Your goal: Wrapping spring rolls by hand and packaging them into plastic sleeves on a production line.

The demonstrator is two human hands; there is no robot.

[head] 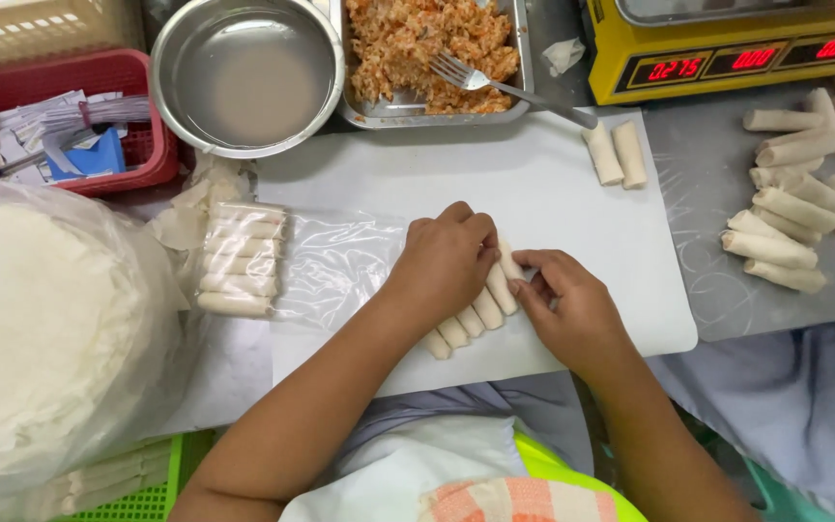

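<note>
- My left hand [445, 263] lies knuckles up, fingers curled, over a row of spring rolls [471, 314] at the centre of the white cutting board [533, 184]; it presses down on the upper end of the row.
- My right hand [567, 307], at 3 o'clock of the row, pinches the end of the topmost roll between thumb and fingertips; the two hands almost touch.
- The row runs slantwise from 7 o'clock to 1 o'clock, rolls side by side and touching.
- A clear plastic sheet [335, 261] lies on the board at 9 o'clock of my left hand.
- A wrapped pack of rolls [239, 259] lies at 9 o'clock, just beyond the sheet.
- Two loose rolls [616, 153] lie at 1 o'clock on the board's far corner.
- A pile of finished rolls [785, 213] lies at 3 o'clock, well apart, on a grey surface.
- A metal tray of filling [432, 43] with a fork [504, 85] stands at 12 o'clock; beside it, at 11 o'clock, a steel bowl [248, 72].
- A yellow scale [727, 48] stands at 1 o'clock.
- A bagged stack of wrappers [45, 329] sits at 9 o'clock; a red basket [60, 116] at 10 o'clock.
</note>
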